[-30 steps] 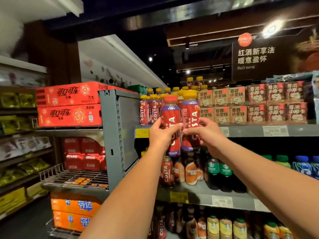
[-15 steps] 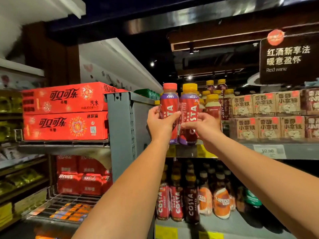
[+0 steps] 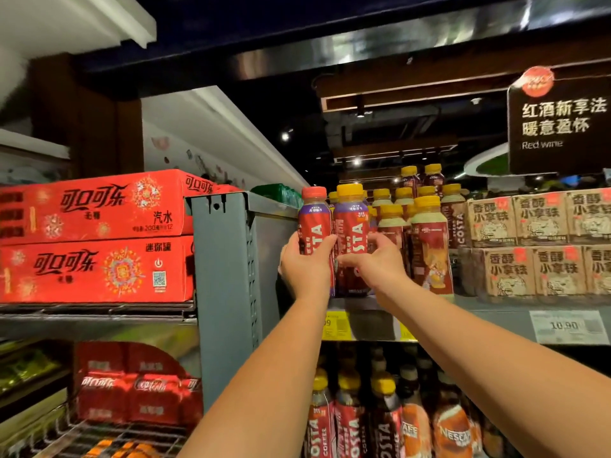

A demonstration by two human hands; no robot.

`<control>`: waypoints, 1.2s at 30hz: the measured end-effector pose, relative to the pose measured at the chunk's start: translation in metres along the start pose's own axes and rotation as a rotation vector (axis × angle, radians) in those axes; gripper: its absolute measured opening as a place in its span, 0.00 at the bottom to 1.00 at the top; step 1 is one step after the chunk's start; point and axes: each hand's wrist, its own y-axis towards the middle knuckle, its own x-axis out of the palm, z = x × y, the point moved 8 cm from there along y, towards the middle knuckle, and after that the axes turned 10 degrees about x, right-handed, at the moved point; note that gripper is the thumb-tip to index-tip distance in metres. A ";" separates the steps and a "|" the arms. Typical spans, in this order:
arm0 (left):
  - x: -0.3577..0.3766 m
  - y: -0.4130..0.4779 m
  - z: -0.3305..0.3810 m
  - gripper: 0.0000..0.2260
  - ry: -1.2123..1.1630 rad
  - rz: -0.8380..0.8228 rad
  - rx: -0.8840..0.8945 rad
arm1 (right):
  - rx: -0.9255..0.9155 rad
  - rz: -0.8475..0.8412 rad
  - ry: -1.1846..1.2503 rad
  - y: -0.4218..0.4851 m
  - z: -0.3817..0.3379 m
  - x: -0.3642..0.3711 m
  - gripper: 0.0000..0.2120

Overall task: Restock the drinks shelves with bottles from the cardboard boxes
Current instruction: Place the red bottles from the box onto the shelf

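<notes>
My left hand [image 3: 305, 267] grips a Costa bottle with a red cap [image 3: 314, 219]. Beside it, my right hand [image 3: 377, 264] grips a Costa bottle with a yellow cap [image 3: 351, 223]. Both bottles stand upright, side by side, at the left front of the upper grey shelf [image 3: 489, 307], their bases at or just above the shelf surface. Several yellow-capped Costa bottles [image 3: 426, 239] fill the shelf behind and to the right of them. No cardboard supply box is in view.
A grey upright panel [image 3: 224, 279] bounds the shelf on the left, with red Coca-Cola cartons [image 3: 99, 239] beyond it. Brown latte cartons [image 3: 535, 246] stand on the right. Costa and Nescafe bottles [image 3: 390, 421] line the shelf below. A price tag [image 3: 565, 325] hangs on the shelf edge.
Both hands have carried the two bottles up from the lower shelf level and forward onto the upper shelf's left front. The camera has tilted upward and moved closer.
</notes>
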 end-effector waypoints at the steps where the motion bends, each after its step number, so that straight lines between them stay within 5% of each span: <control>1: -0.001 0.000 -0.003 0.17 0.021 0.001 0.004 | 0.009 -0.006 0.007 0.002 0.004 0.002 0.24; 6: -0.006 0.006 -0.004 0.13 0.072 0.043 0.003 | 0.064 -0.031 -0.032 0.007 0.018 0.018 0.22; 12: 0.005 0.005 -0.018 0.23 0.143 -0.010 -0.004 | 0.108 -0.034 -0.090 0.018 0.022 0.020 0.23; 20: -0.008 -0.015 -0.022 0.19 0.534 -0.099 0.001 | 0.075 -0.100 -0.283 0.010 0.022 0.022 0.27; 36: -0.017 -0.034 -0.012 0.19 0.619 -0.046 0.054 | 0.061 -0.061 -0.529 0.012 0.024 0.016 0.26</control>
